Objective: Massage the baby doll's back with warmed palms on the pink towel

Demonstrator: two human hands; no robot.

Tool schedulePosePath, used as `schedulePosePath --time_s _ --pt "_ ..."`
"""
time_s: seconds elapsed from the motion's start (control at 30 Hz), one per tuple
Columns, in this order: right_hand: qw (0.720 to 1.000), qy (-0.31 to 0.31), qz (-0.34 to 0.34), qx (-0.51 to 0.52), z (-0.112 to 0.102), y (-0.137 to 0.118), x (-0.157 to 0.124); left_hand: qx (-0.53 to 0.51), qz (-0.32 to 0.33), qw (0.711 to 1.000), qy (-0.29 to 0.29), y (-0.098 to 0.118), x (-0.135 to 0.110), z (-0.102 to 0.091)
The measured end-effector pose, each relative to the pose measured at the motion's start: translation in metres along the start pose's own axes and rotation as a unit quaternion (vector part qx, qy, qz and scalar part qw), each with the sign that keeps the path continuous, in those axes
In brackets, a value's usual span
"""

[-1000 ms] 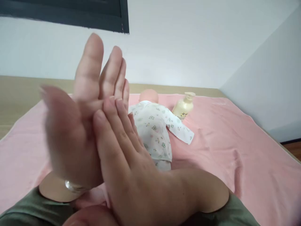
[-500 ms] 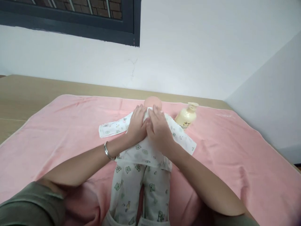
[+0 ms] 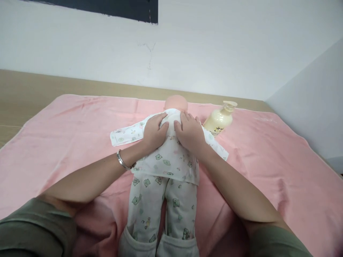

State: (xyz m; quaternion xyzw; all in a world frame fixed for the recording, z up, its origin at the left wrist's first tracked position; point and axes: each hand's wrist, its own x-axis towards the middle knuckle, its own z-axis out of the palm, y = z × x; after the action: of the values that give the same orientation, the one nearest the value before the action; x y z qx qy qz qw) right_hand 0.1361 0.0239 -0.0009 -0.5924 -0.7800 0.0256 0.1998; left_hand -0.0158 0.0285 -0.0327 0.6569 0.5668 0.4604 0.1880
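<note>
A baby doll (image 3: 175, 103) in white printed pyjamas (image 3: 166, 167) lies on a pink towel (image 3: 268, 157), its head pointing away from me. My left hand (image 3: 154, 132), with a silver bracelet on the wrist, rests flat on the doll's upper back near the left shoulder. My right hand (image 3: 190, 132) lies flat beside it on the right shoulder. Both hands have their fingers stretched out over the cloth and hold nothing.
A cream pump bottle (image 3: 219, 120) stands tilted just right of the doll's head. The towel covers a light wooden surface (image 3: 32, 92) against a white wall. A dark window frame (image 3: 128, 7) is at the top.
My hands were pressed palm to palm close to the camera. They have since moved down onto the doll's back, then slid slightly apart toward its shoulders.
</note>
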Motion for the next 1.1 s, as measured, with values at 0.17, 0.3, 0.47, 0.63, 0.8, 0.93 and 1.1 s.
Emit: schedulePosePath --time_s 0.17,0.3,0.47,0.63,0.8,0.93,1.1 --pt "0.992 0.042 -0.115 -0.021 0.006 -0.034 -0.041 -0.040 -0.012 0.999 0.018 -0.003 0.001 0.001" --pt "0.988 -0.010 -0.146 0.048 0.007 -0.022 -0.025 -0.047 0.009 0.999 0.017 -0.003 0.001 0.001" --pt "0.997 -0.034 -0.054 0.049 0.004 -0.002 0.005 -0.022 0.012 1.000 0.014 -0.001 0.002 0.001" --pt "0.999 -0.005 -0.049 -0.013 0.004 -0.028 -0.029 -0.023 0.019 0.999 0.017 -0.003 0.001 0.002" --pt "0.988 -0.027 -0.149 0.030 0.003 -0.032 -0.035 -0.036 0.020 0.999 0.026 -0.005 0.001 0.001" --pt "0.991 -0.044 -0.108 0.059 0.003 -0.006 -0.003 -0.009 0.040 0.999 0.021 -0.005 0.000 0.003" --pt "0.999 -0.011 -0.043 0.028 0.004 -0.004 -0.002 0.022 0.062 0.997 0.045 -0.010 -0.002 0.006"
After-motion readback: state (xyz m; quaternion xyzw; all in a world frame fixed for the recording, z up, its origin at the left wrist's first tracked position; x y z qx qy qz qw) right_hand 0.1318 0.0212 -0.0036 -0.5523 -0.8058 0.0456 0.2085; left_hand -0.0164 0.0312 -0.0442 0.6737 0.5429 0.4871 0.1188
